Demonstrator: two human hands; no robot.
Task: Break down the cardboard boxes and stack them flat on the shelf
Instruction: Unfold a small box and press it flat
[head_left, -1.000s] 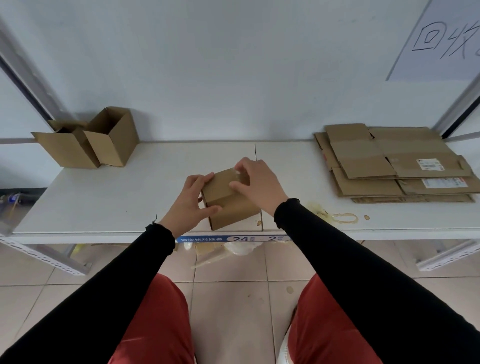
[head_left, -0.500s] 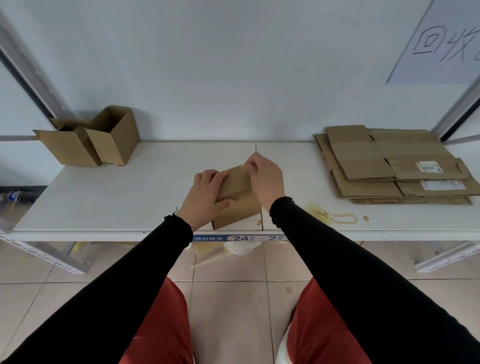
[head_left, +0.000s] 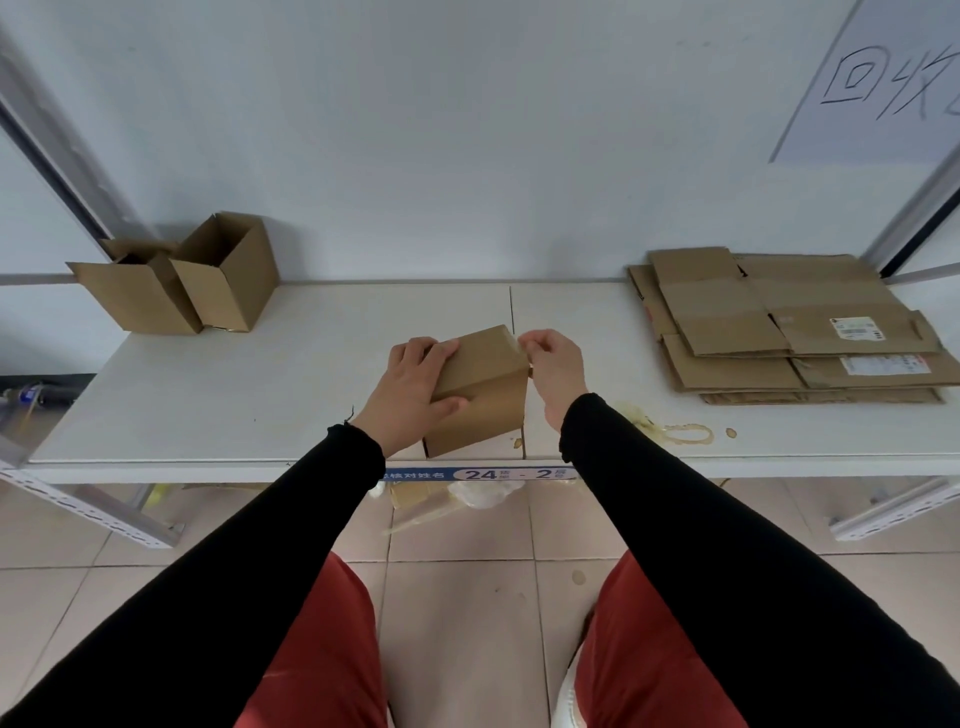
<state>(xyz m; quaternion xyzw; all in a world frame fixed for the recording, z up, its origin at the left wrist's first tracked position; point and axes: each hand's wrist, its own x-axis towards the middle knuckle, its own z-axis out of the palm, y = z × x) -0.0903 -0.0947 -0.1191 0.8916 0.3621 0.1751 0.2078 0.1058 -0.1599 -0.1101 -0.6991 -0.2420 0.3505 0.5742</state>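
Left hand (head_left: 415, 387) grips the small box (head_left: 480, 389) at the shelf's (head_left: 260, 395) front edge; right hand (head_left: 553, 366) pinches its far right corner.

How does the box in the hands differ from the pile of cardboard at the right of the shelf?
The held box is three-dimensional with its top closed; the pile lies flattened in overlapping sheets. The held box sits near the shelf's front edge, gripped by the left hand with the right hand pinching its corner; the pile rests untouched at the right. The box shows no label; the pile shows two white labels. Both are plain brown cardboard.
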